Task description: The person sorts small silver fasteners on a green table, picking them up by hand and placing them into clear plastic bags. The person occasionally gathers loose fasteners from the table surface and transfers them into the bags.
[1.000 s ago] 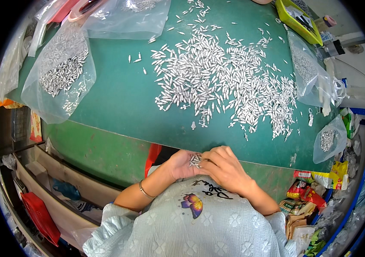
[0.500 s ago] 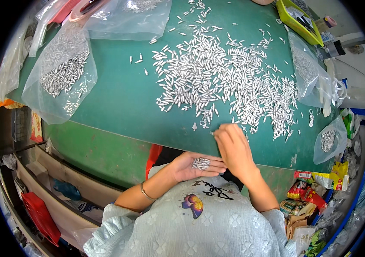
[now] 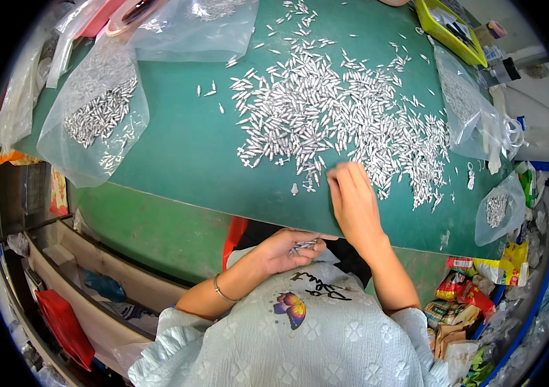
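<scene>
Small silver, pointed metal pieces (image 3: 300, 109) lie in a wide loose pile on the green table (image 3: 178, 148). At the pile's near edge, my right hand (image 3: 357, 203) reaches down with its fingers bent and drawn together. Its fingertips are slightly blurred, and whatever they may hold is hidden. My left hand (image 3: 276, 251) is palm up by the table's front edge, fingers curled round a small cluster of silver pieces (image 3: 303, 246). A flat, pale silver bit (image 3: 294, 189) lies alone left of my right hand.
Clear plastic bags of silver pieces (image 3: 100, 113) lie at the left, with others (image 3: 461, 97) at the right and a small one (image 3: 496, 209) near the right corner. A yellow-green basket (image 3: 452, 35) stands at the back right. Below left is a shelf holding a red basket (image 3: 65, 329).
My right hand has moved up and away from my left hand, onto the pile's near edge. My left fingers have curled in over the silver pieces.
</scene>
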Available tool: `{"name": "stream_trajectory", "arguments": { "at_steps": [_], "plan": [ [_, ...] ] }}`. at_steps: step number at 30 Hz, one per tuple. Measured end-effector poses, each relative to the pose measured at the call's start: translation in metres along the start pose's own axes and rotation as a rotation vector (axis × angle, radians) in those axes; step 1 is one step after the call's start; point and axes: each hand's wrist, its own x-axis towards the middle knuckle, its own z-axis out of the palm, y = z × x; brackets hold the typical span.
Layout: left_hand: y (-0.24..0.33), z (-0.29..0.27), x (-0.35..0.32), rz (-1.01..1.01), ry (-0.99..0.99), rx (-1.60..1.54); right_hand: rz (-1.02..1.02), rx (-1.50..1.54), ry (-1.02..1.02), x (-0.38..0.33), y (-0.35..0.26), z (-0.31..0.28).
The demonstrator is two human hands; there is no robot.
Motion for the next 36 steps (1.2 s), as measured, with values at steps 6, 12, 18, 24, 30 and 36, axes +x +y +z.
{"name": "stream_trajectory", "arguments": {
  "at_steps": [6, 12, 18, 24, 30, 36],
  "plan": [
    [0.002, 0.041, -0.007, 0.008, 0.407, 0.032, -0.07, 0.275, -0.266, -0.037, -0.026, -0.022],
    [-0.001, 0.002, -0.003, -0.024, 0.084, -0.012, 0.009, -0.06, 0.081, 0.006, -0.015, 0.007],
    [0.001, 0.015, -0.006, 0.028, 0.188, 0.117, -0.004, -0.051, 0.054, -0.009, 0.005, -0.003],
    [-0.001, 0.009, 0.0, 0.004, 0.122, 0.119, -0.048, -0.035, -0.013, 0.016, -0.01, -0.006],
    [-0.004, -0.001, 0.001, 0.014, 0.105, 0.09, -0.007, 0.059, -0.103, 0.004, -0.003, -0.015],
    [-0.002, 0.001, 0.002, 0.001, 0.078, 0.085, 0.057, 0.029, -0.201, -0.013, -0.004, -0.03]
  ]
}}
